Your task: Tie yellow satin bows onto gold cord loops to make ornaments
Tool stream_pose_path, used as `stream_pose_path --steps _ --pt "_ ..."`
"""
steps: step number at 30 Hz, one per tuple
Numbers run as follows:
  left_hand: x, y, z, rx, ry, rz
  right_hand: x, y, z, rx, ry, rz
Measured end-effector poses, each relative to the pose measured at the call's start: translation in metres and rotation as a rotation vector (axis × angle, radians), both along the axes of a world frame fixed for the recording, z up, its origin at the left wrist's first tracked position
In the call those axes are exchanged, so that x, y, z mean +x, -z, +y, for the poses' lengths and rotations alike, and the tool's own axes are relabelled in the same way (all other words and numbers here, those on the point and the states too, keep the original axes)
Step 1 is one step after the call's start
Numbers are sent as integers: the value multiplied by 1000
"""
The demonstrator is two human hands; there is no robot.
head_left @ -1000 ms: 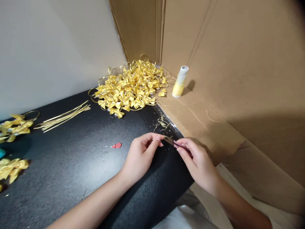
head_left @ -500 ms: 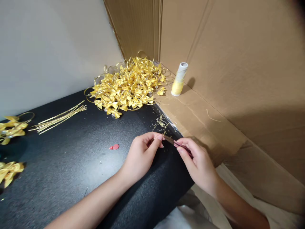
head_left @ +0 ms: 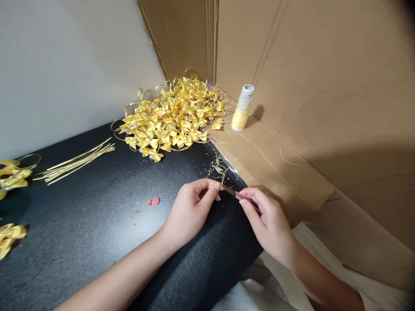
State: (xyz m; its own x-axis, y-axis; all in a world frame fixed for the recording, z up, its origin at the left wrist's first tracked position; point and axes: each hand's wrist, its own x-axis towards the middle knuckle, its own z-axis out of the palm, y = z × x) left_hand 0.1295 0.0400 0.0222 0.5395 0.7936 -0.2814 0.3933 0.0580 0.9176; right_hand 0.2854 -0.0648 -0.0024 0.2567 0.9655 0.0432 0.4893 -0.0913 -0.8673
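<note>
The thumb and forefinger of my left hand (head_left: 193,209) are pinched together over the dark tabletop. What they hold is too small to make out. My right hand (head_left: 267,218) is closed around a slim tool (head_left: 231,190) with a dark reddish handle and a narrow tip. That tip meets the fingertips of my left hand. The tool's far end is hidden in the right palm, and its exact kind does not show. Just beyond the fingertips lie loose yellowish thread scraps (head_left: 218,164).
A heap of yellow ribbon bows on gold loops (head_left: 171,116) lies at the back. Beside it stands a thread spool (head_left: 242,108) on cardboard (head_left: 259,147). Gold wire lengths (head_left: 78,162), a red needle threader (head_left: 154,201) and more yellow bows (head_left: 13,175) lie leftward.
The whole view has shifted slightly, so things on the table appear a little further left. Both hands keep nearly the same pose, with the tool tip still at the left fingertips.
</note>
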Motion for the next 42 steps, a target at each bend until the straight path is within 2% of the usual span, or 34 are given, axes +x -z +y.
stream_pose_path --steps 8,14,19,32,42 --pt "-1 4 3 19 30 11 -1 1 1 14 28 -11" --pt "2 0 5 -113 -11 -75 -1 2 0 9 43 -14" --pt "4 0 3 -127 -41 -125 0 1 0 6 39 -11" --pt "2 2 4 -86 22 -144 1 1 0 -13 23 43" --pt "4 -6 9 -114 79 -118 2 3 1 -29 30 25"
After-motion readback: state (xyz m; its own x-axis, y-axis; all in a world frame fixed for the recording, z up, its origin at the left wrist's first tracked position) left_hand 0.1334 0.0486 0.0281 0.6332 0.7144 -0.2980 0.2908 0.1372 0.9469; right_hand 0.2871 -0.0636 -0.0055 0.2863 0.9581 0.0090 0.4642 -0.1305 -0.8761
